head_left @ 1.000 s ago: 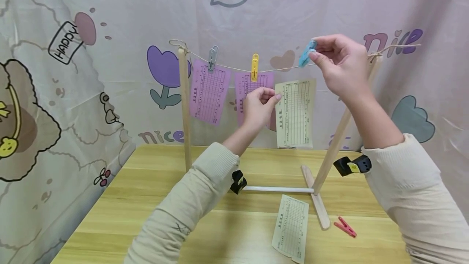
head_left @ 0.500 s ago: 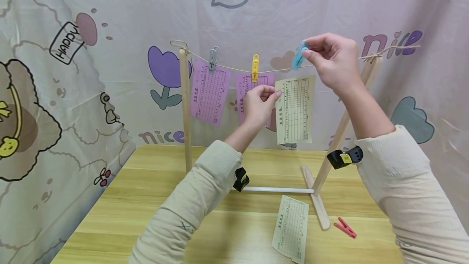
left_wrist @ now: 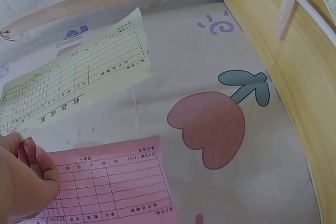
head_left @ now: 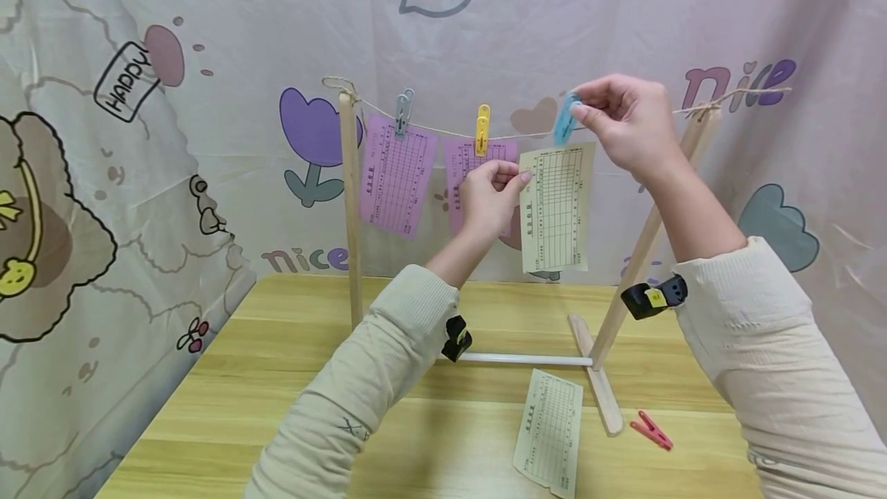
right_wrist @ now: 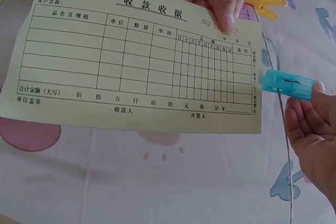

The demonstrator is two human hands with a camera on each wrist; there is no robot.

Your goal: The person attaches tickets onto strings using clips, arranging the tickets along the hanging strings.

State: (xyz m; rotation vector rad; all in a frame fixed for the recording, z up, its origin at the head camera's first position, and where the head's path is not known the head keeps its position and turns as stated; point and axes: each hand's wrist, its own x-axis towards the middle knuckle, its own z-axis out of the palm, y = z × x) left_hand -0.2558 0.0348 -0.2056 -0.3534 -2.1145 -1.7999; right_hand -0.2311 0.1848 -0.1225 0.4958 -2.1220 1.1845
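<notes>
My left hand [head_left: 490, 199] pinches the left edge of a pale yellow printed slip [head_left: 557, 210], which hangs upright just under the string [head_left: 533, 134]. Above that slip, my right hand [head_left: 632, 122] pinches a blue clothespin [head_left: 564, 120] between thumb and fingers. In the right wrist view the blue clothespin [right_wrist: 286, 83] meets the slip's [right_wrist: 131, 61] top edge; whether it grips paper or string I cannot tell. To the left, a yellow clothespin [head_left: 482, 129] and a grey clothespin [head_left: 403, 114] hold two pink slips [head_left: 398, 175] on the string.
Wooden posts [head_left: 351, 214] carry the string's ends, with a white rod [head_left: 527, 359] low between them and a wooden foot [head_left: 604, 399] at the right. On the wooden table [head_left: 277, 376] lie another pale slip [head_left: 550, 430] and a red clothespin [head_left: 651, 430]. Printed cloth hangs behind.
My right hand has moved left and the blue clothespin has come down to the top of the pale slip. The slip has risen slightly, still pinched by my left hand.
</notes>
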